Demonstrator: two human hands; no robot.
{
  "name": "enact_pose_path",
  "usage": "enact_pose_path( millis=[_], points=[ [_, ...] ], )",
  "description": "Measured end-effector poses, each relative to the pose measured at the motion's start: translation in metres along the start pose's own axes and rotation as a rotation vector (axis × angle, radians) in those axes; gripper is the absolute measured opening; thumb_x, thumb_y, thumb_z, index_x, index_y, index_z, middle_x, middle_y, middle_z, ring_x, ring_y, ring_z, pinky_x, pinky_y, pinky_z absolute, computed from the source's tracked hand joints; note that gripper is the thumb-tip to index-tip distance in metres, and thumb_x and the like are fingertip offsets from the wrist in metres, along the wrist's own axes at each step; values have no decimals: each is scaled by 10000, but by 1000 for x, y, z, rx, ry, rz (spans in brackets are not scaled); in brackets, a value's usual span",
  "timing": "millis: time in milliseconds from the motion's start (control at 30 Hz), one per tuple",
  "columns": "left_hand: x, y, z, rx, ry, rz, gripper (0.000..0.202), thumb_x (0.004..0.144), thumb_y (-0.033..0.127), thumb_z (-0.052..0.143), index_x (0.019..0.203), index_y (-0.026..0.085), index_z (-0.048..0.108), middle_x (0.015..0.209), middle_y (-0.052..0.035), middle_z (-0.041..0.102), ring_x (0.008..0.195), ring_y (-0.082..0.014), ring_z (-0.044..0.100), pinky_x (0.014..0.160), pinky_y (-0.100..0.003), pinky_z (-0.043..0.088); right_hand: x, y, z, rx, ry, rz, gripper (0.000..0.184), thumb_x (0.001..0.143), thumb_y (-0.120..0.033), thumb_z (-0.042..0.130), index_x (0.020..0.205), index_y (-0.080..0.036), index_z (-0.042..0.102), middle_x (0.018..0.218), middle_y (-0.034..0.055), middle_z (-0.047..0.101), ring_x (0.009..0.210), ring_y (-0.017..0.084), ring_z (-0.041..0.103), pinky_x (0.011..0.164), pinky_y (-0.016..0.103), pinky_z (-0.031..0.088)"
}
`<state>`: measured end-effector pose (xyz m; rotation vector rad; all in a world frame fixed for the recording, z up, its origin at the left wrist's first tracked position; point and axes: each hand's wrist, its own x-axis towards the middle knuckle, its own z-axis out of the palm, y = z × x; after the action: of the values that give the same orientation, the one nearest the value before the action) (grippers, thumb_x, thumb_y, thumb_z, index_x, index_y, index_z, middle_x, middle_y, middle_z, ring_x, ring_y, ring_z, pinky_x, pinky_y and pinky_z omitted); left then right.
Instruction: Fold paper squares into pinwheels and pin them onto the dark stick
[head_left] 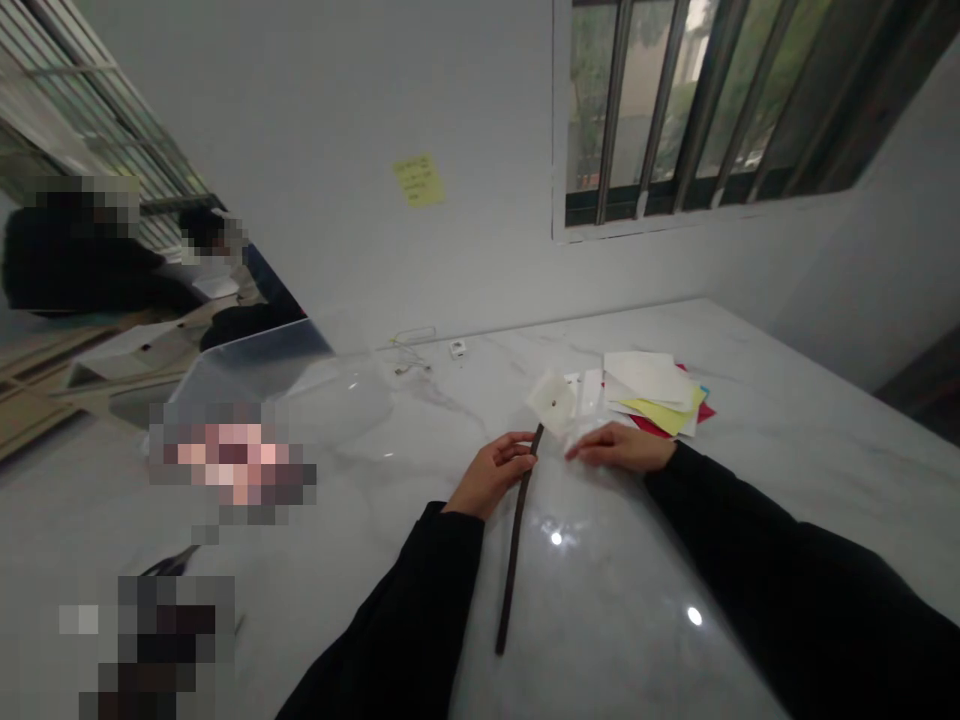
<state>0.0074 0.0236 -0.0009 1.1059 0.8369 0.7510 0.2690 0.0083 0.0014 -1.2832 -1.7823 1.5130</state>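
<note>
My left hand (491, 475) pinches a thin dark brown stem (513, 560) near its upper end, between thumb and fingers. On top of the stem sits a white paper flower (551, 402) with a small dark dot at its centre. The stem's lower end points toward me. To the right, my right hand (622, 447) is beside the flower, fingers drawn together and pointing left. Its fingertips are slightly blurred, and anything between them is hidden. Clear plastic wrapping (589, 425) lies at the far side of this hand.
Beyond my right hand is a pile of white, yellow and red paper pieces (651, 385). A small white box (457, 348) and a thin cable (411, 360) lie near the wall. On the left stand a clear plastic bin (247, 362) and scissors (171, 563). People sit further left.
</note>
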Motion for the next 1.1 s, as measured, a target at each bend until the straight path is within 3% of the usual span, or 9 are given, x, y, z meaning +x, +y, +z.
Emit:
enact_pose_path(
  millis=[67, 100, 267, 433, 533, 667, 800, 933, 1100],
  points=[
    [0, 2, 0, -3, 2, 10, 463, 665, 281, 810, 1089, 179, 655, 901, -50, 675, 760, -124, 599, 705, -237, 437, -2, -3, 1, -40, -393, 0, 422, 798, -493, 644, 1050, -161, 706, 678, -16, 590, 485, 67, 405, 435, 199, 285],
    [1, 3, -1, -1, -2, 16, 463, 667, 280, 807, 1092, 176, 655, 909, -55, 677, 763, -126, 601, 709, -239, 443, -2, -2, 1, -38, -412, -11, 406, 814, -506, 621, 1002, -160, 718, 643, -27, 563, 469, 61, 377, 433, 201, 266],
    [1, 4, -1, 56, -3, 29, 458, 688, 289, 785, 1113, 177, 654, 919, -59, 674, 781, -135, 603, 728, -248, 454, 10, 14, -11, -61, 388, 24, 434, 842, -550, 530, 786, -137, 649, 535, -56, 416, 433, 67, 326, 416, 217, 226],
    [1, 3, 3, 242, -66, 44, 430, 698, 289, 768, 1103, 178, 673, 922, -43, 652, 818, -149, 606, 764, -268, 450, 11, 20, -19, -70, 731, -148, 592, 798, -447, 613, 1315, -190, 478, 698, -39, 544, 535, 104, 442, 503, 223, 346],
    [0, 2, 5, 255, -72, 30, 427, 693, 284, 768, 1096, 178, 678, 904, -31, 633, 798, -139, 603, 764, -272, 445, 2, 15, -20, -145, 543, -183, 625, 787, -435, 635, 1357, -225, 490, 790, -8, 624, 555, 110, 482, 537, 242, 383],
    [-2, -2, 5, 190, -35, 22, 421, 688, 268, 766, 1090, 174, 684, 897, -31, 619, 796, -135, 599, 746, -263, 442, -9, 10, -27, -377, 75, -70, 403, 838, -513, 563, 863, -160, 755, 616, 20, 624, 538, 124, 481, 519, 256, 337],
    [-3, -4, 4, 150, -18, 10, 419, 678, 259, 773, 1080, 169, 693, 908, -38, 621, 801, -135, 599, 750, -263, 445, -7, 13, -27, -296, 261, -83, 476, 849, -542, 536, 1068, -155, 708, 642, 14, 613, 570, 136, 496, 542, 260, 351],
    [-4, -4, 5, 135, -19, 18, 421, 671, 261, 781, 1073, 165, 698, 902, -43, 635, 797, -137, 598, 744, -264, 448, -3, 16, -13, -33, 469, -73, 803, 823, -553, 568, 1489, -189, 304, 768, 13, 637, 526, 115, 456, 493, 243, 335],
    [-3, -7, 5, 74, -23, 15, 444, 673, 285, 790, 1085, 156, 687, 896, -56, 660, 778, -137, 601, 747, -273, 456, -15, 17, -12, -180, 73, -57, 451, 836, -570, 561, 991, -174, 713, 649, 6, 587, 577, 128, 477, 552, 257, 355]
  ],
)
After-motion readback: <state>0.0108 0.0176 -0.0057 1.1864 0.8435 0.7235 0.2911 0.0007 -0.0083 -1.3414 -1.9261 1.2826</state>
